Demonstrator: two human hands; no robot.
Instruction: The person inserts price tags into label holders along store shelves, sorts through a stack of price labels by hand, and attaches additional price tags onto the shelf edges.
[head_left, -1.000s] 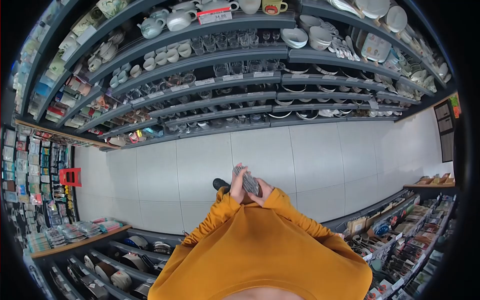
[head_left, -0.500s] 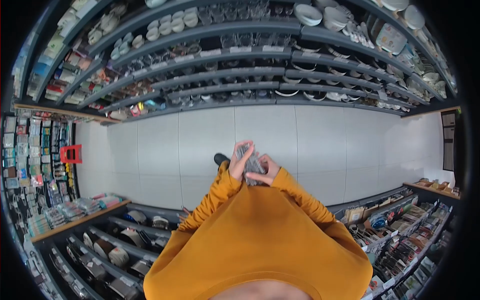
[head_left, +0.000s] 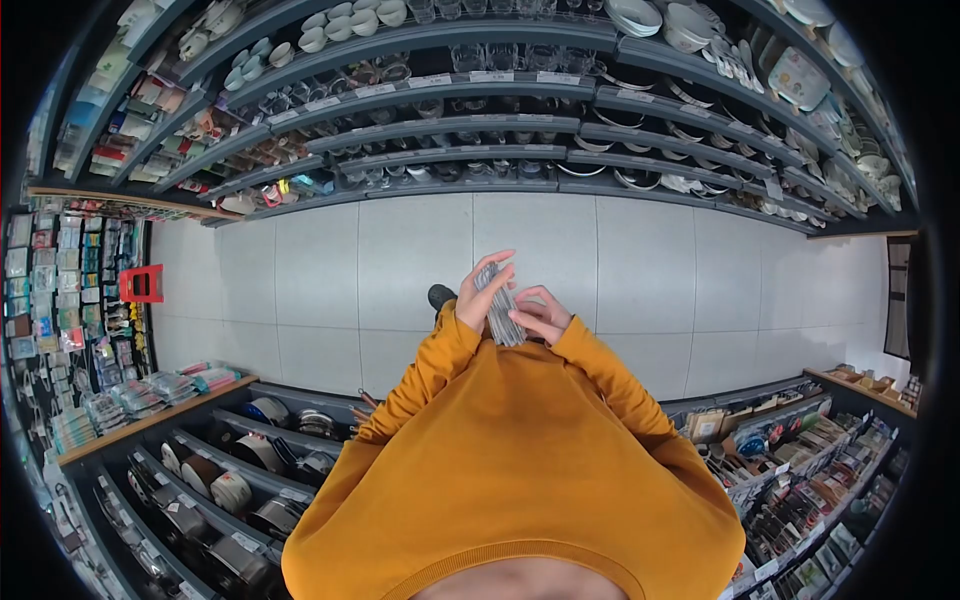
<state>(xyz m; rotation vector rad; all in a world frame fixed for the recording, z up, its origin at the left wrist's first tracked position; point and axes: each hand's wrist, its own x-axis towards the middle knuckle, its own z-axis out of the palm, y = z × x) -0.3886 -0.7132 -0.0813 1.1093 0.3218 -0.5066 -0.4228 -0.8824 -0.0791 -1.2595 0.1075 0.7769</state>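
Note:
A grey, striped bundle of thin pieces [head_left: 501,312] stands tilted in front of my chest; what it is made of is too small to tell. My left hand [head_left: 483,292] wraps round its upper left side, fingers curled over the top. At its lower right edge, my right hand [head_left: 541,313] touches it with the thumb and fingers bent. Mustard-coloured sleeves cover both arms.
Shelves [head_left: 450,82] of glasses, cups and bowls curve across the far side. A red stool [head_left: 142,284] stands at the left by hanging packets. Pans [head_left: 231,490] fill the lower left shelves, utensils [head_left: 800,480] the lower right. Pale floor tiles [head_left: 660,265] lie between. A dark shoe [head_left: 440,296] shows.
The view has tilted downward, so the far shelves sit higher in the picture. Both hands appear higher, and the bundle is more upright. My right hand's fingers have shifted along the bundle's edge.

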